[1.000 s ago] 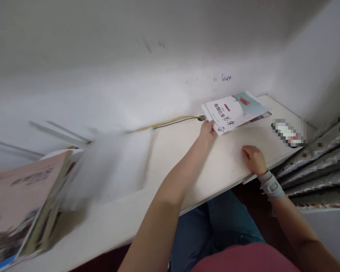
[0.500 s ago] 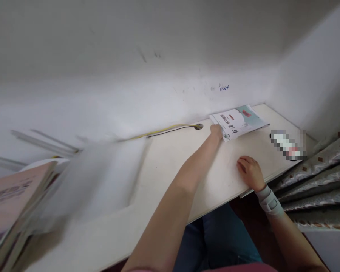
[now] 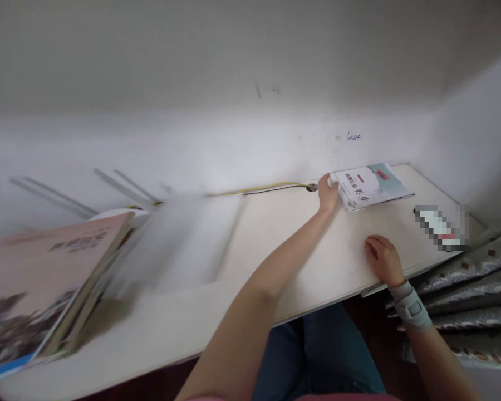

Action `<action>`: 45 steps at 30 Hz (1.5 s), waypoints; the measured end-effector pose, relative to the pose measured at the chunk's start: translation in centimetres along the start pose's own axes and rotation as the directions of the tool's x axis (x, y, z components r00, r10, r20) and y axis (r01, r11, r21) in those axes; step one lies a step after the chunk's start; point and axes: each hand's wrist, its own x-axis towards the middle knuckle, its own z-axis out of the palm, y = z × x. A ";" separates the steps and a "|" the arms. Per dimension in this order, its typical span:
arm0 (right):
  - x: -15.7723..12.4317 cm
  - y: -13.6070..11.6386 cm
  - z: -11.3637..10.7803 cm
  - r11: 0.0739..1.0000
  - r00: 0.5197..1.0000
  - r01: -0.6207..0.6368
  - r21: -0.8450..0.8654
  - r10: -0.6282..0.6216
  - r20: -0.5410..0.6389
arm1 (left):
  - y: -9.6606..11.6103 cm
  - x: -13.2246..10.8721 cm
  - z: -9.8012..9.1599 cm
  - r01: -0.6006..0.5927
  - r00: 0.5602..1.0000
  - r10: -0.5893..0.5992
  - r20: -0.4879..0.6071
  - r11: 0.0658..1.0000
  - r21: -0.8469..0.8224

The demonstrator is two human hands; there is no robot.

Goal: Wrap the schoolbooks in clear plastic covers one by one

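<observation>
A thin booklet (image 3: 373,186) with a white and teal cover and dark characters lies near the back of the white desk (image 3: 271,245), towards the right end. My left hand (image 3: 328,193) reaches across and grips its left edge, fingers closed on that side. My right hand (image 3: 384,259) rests on the desk near the front edge, fingers loosely curled together, and nothing shows in it. A pale band circles the right wrist. To the right of that hand lies a pixelated phone-like object (image 3: 440,227).
A stack of books (image 3: 54,278) with a pinkish cover on top sits at the far left. Beside it is a blurred white sheet-like area (image 3: 192,239). A yellow cable (image 3: 267,186) runs along the wall into a round desk hole (image 3: 312,187). Patterned grey fabric (image 3: 476,273) hangs at right.
The view has swung a little left, shifting everything rightward. The booklet's near-left side looks lower and flatter on the desk, still in my left hand. My right hand stays in place on the desk.
</observation>
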 end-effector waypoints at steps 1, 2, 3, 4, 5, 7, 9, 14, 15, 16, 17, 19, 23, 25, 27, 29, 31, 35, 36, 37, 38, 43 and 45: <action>0.0 0.2 0.0 1.000 1.000 0.010 0.001 -0.010 -0.004 | 0.3 -0.9 -1.9 -0.046 0.999 0.045 0.018 0.997 0.062; -0.1 0.3 0.1 1.000 1.000 0.020 0.002 -0.020 -0.007 | 0.6 -2.1 -4.1 -0.095 0.995 0.089 0.055 0.987 0.129; -0.1 0.5 0.1 1.000 0.999 0.030 0.000 -0.030 -0.009 | 0.7 -3.6 -6.6 -0.232 0.967 0.188 0.173 0.929 0.290; -0.2 0.7 0.1 0.999 0.999 0.041 -0.006 -0.041 -0.010 | 0.8 -5.2 -9.3 -0.363 0.925 0.258 0.280 0.817 0.448; -0.2 0.8 0.2 0.999 0.999 0.052 -0.015 -0.052 -0.011 | 0.8 -7.0 -12.0 -0.422 0.902 0.260 0.344 0.691 0.587; -0.4 1.1 0.2 0.996 0.997 0.075 -0.048 -0.076 -0.010 | 0.7 -10.8 -17.5 -0.326 0.945 0.133 0.299 0.455 0.829; -0.6 1.2 0.2 0.989 0.995 0.101 -0.107 -0.102 -0.001 | 0.3 -14.4 -22.1 -0.088 0.993 -0.059 0.105 0.245 0.965; -0.4 -0.4 0.6 0.966 0.988 0.156 -0.208 -0.152 0.036 | -0.4 -19.9 -27.9 0.175 0.895 -0.427 -0.127 0.074 0.982; -0.2 -1.2 0.8 0.967 0.983 0.183 -0.179 -0.177 0.046 | -0.5 -20.4 -28.2 0.187 0.881 -0.458 -0.118 0.107 0.977; -0.1 -2.2 1.1 0.966 0.976 0.214 -0.143 -0.207 0.061 | -0.6 -20.7 -28.4 0.198 0.875 -0.471 -0.110 0.142 0.970; 0.1 -3.3 1.5 0.963 0.968 0.246 -0.107 -0.239 0.078 | -0.7 -20.9 -28.4 0.209 0.876 -0.471 -0.105 0.173 0.963; 0.4 -5.8 2.2 0.952 0.949 0.300 -0.055 -0.292 0.118 | -0.7 -21.1 -28.6 0.226 0.884 -0.455 -0.110 0.211 0.951; 0.5 -10.4 3.3 0.935 0.921 0.353 0.044 -0.356 0.162 | -0.2 -20.9 -29.7 0.276 0.891 -0.426 -0.158 0.231 0.933; 0.3 -12.6 3.9 0.926 0.913 0.352 0.135 -0.372 0.168 | 0.4 -20.6 -30.0 0.314 0.893 -0.402 -0.204 0.230 0.921; 0.0 -15.1 4.8 0.908 0.912 0.323 0.267 -0.374 0.171 | 1.3 -20.4 -29.3 0.349 0.899 -0.363 -0.244 0.259 0.900; -0.4 -17.9 6.0 0.870 0.925 0.248 0.426 -0.344 0.163 | 2.5 -20.3 -27.3 0.366 0.918 -0.299 -0.259 0.389 0.846; -0.7 -20.6 7.4 0.806 0.953 0.126 0.578 -0.261 0.157 | 4.2 -20.6 -24.5 0.318 0.948 -0.213 -0.236 0.606 0.729; -0.1 -22.9 8.6 0.673 1.000 0.000 0.739 -0.014 0.012 | 8.2 -22.5 -20.2 0.061 0.991 -0.003 -0.137 0.905 0.421; 0.4 -22.5 8.3 0.681 0.998 0.012 0.732 0.038 -0.051 | 9.1 -23.2 -20.0 0.022 0.987 0.031 -0.159 0.947 0.320; 1.0 -21.7 7.6 0.711 0.990 0.035 0.702 0.072 -0.122 | 9.7 -24.0 -20.3 -0.002 0.978 0.049 -0.203 0.975 0.222; 1.6 -20.5 6.8 0.760 0.977 0.065 0.647 0.083 -0.195 | 10.1 -24.8 -20.9 -0.011 0.963 0.047 -0.266 0.991 0.136; 3.1 -13.4 0.6 0.970 0.922 0.137 0.200 -0.051 -0.385 | 7.4 -27.7 -25.8 0.106 0.776 -0.090 -0.625 0.994 -0.012; 2.5 -11.3 -1.3 0.994 0.930 0.113 0.010 -0.102 -0.352 | 4.9 -28.5 -27.0 0.242 0.750 -0.186 -0.635 0.970 0.002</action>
